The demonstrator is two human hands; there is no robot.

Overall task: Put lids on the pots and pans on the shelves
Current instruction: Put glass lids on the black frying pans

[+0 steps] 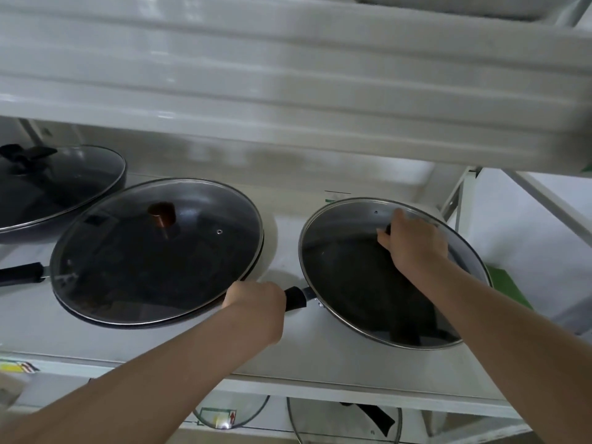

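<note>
Glass lid held over the right-hand pan on a white shelf, one hand on the knob and the other on the pan's handle.

The right hand [413, 248] is closed over the knob of the glass lid [362, 274], which sits tilted on the dark pan [323, 307] at the right of the white shelf [320, 357]; the left hand [256, 298] is wrapped around the pan's black handle [296, 299]. Just left, almost touching the left hand, a second lidded pan [157, 251] carries a brown knob [161, 214], and a third lidded pan [61, 184] sits behind it at the far left. Bare shelf lies between the two front pans and along the front edge. A small label with green print [333, 197] at the back is too blurred to read, as is a yellow sticker [17, 366] on the front edge. The upper shelf [288, 75] overhangs close above. More glass lids [346, 421] show below.
</note>
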